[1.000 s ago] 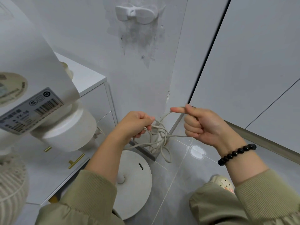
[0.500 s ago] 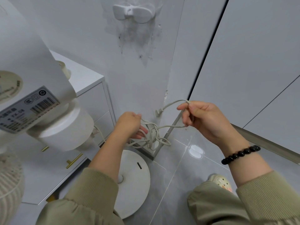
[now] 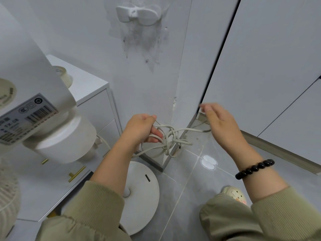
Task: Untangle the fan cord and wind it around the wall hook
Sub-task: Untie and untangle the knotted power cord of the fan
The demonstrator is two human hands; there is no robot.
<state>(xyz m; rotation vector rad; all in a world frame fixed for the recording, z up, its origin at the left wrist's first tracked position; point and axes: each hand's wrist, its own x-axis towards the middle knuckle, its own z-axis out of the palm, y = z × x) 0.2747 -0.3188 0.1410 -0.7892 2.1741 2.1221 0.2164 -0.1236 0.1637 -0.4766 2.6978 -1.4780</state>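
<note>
Gripping the knotted bundle of the fan cord (image 3: 169, 138) at the centre of the frame, the left hand (image 3: 140, 129) has its fingers curled round several loops, apparently to steady the tangle while one strand is worked free. That strand runs out of the knot toward the right and meets the lower edge of the right hand (image 3: 220, 124). This hand is motion-blurred, with its fingers stretched toward the upper left. I cannot tell whether it pinches the strand or only touches it.

The knot hangs in the air just in front of the foot of the wall corner, with slack loops drooping below it. Another piece of cord shows beside the fan's motor housing (image 3: 66, 140) at the left of the frame. The wall hook (image 3: 139, 13), a white two-winged cleat, sits at the top centre, bare of cord and well apart from both hands. I judge that untangling is the step in hand and winding is not yet begun.

The floor (image 3: 187, 188) is glossy grey tile with a light reflected in it, and the fan's round white base (image 3: 139, 193) stands on it at lower centre. Below the hook the wall (image 3: 144, 42) is scuffed with dark marks. A white drawer unit (image 3: 90, 87) with brass handles at the left carries a roll of tape (image 3: 65, 76). Pale flat cabinet doors (image 3: 260, 66) fill the right.
</note>
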